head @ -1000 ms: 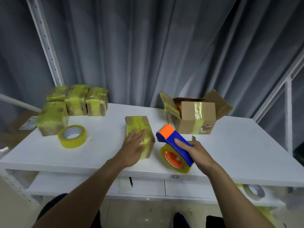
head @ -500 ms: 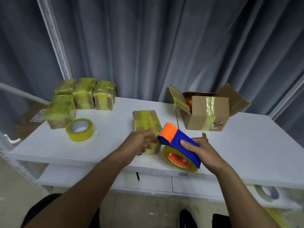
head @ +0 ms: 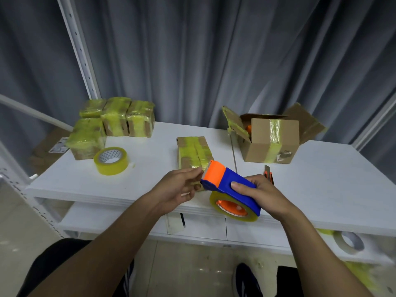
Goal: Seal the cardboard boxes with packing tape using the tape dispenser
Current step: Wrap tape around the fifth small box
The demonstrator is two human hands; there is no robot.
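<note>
My right hand (head: pixel 264 195) grips the blue and orange tape dispenser (head: pixel 229 185), raised just above the white table's (head: pixel 321 179) front edge, its yellow tape roll (head: pixel 232 207) hanging below. My left hand (head: pixel 180 187) is at the dispenser's orange nose, fingertips pinching at the tape end there. Behind both hands lies a small cardboard box (head: pixel 194 152) wrapped in yellowish tape, its near end hidden by my left hand. An open cardboard box (head: pixel 272 140) with raised flaps stands at the back right.
Several taped boxes (head: pixel 113 125) are grouped at the back left, with a loose tape roll (head: pixel 111 160) in front of them. An orange utility knife (head: pixel 269 174) lies beside my right hand. Another roll (head: pixel 348 242) sits on the lower shelf at right.
My left hand left the top of the small box and came to the dispenser's nose. The dispenser rose off the table and tilted toward the left hand.
</note>
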